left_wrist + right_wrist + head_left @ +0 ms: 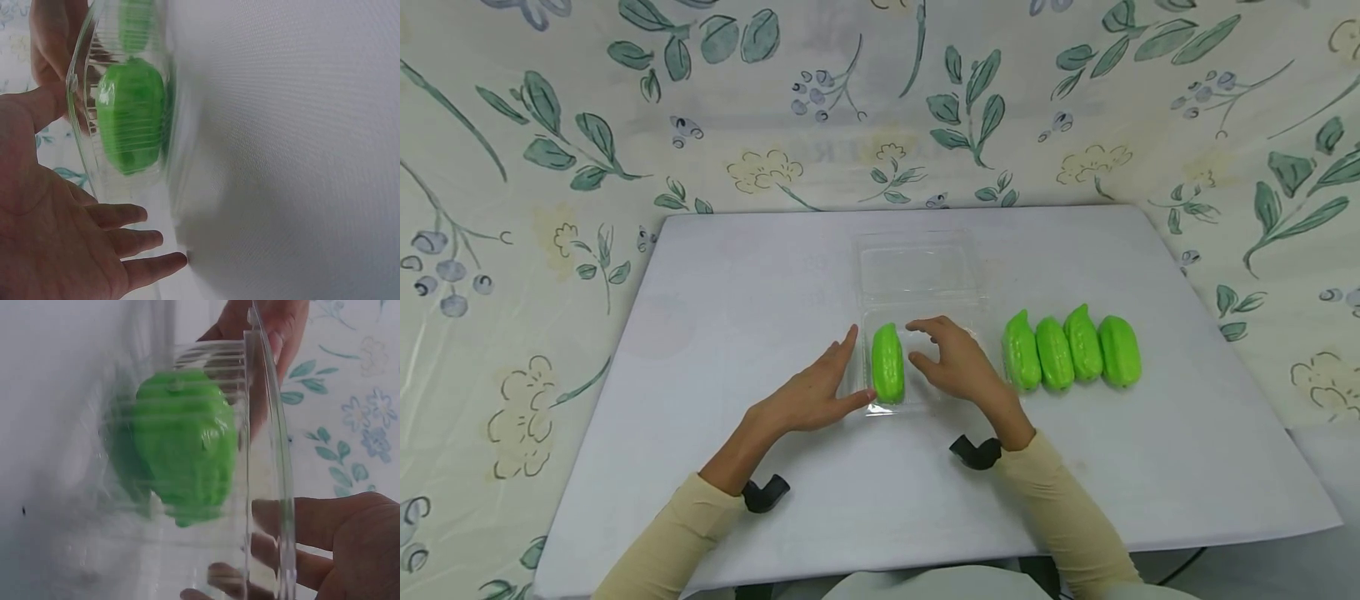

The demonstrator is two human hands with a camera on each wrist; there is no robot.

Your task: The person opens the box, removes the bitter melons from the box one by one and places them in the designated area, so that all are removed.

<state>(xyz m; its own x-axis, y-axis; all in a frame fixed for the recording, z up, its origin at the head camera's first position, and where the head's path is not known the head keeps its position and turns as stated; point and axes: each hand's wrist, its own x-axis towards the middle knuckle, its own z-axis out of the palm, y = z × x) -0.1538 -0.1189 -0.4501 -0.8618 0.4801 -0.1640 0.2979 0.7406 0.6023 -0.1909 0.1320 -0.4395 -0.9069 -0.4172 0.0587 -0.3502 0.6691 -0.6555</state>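
A clear plastic clamshell box [880, 410] lies on the table with its lid [917, 271] folded back, away from me. Inside, at the left end, is one bright green, ridged, gourd-like piece [888, 363]. My left hand [811, 395] stays beside that end with fingers spread, its thumb at the box's near left corner. In the left wrist view the thumb meets the box's rim [74, 84]. My right hand [957, 358] hovers over the box, fingers loosely bent and holding nothing. In the right wrist view its fingers [312, 519] show behind the clear wall.
To the right of the box, several more green gourd-like pieces [1082, 343] stand side by side in a row. The white table [737, 292] backs onto a hanging floral cloth [842, 150]. A dark cable [1182, 567] runs below the table's near right edge.
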